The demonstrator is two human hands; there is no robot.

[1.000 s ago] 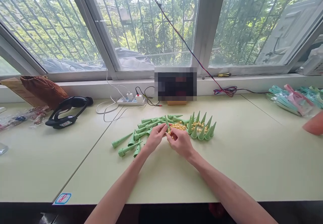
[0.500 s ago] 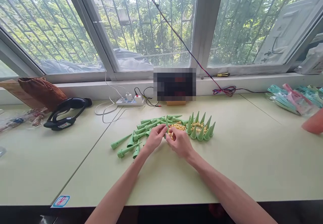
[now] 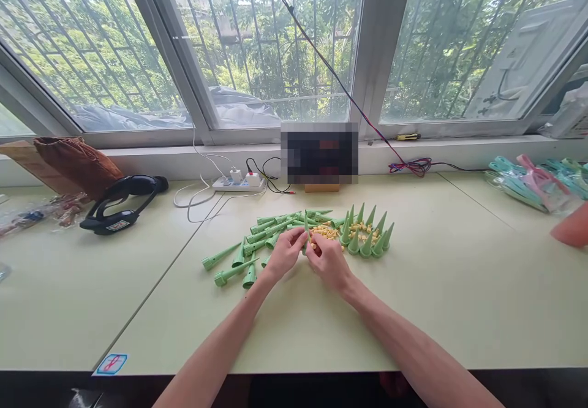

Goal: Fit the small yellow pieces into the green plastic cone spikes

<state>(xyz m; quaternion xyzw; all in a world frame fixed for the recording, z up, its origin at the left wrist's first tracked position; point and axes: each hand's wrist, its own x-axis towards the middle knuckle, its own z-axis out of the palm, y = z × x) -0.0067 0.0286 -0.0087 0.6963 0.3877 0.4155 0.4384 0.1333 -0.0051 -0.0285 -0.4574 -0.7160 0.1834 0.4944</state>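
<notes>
Near the middle of the table, my left hand [image 3: 285, 253] is closed on a green cone [image 3: 306, 221] that points upward. My right hand [image 3: 329, 260] meets it from the right with its fingers pinched at the cone's side; whatever is between those fingertips is too small to make out. Behind my hands lies a heap of small yellow pieces [image 3: 325, 231]. To the left, several green cone-shaped spikes [image 3: 225, 256] lie on their sides. On the right, several green cones [image 3: 366, 247] stand point up in a ring around more yellow pieces [image 3: 362, 234].
Black headphones [image 3: 120, 212] and a brown pouch [image 3: 76, 163] are at the left. A power strip [image 3: 239, 185] with cables and a blurred dark screen [image 3: 320, 154] stand at the back. Plastic-wrapped items [image 3: 535, 181] and a reddish object [image 3: 571, 224] are at the right.
My hands have stayed almost in place around the upright cone, with the right fingertips slightly higher along it. The whole view has shifted very slightly.
</notes>
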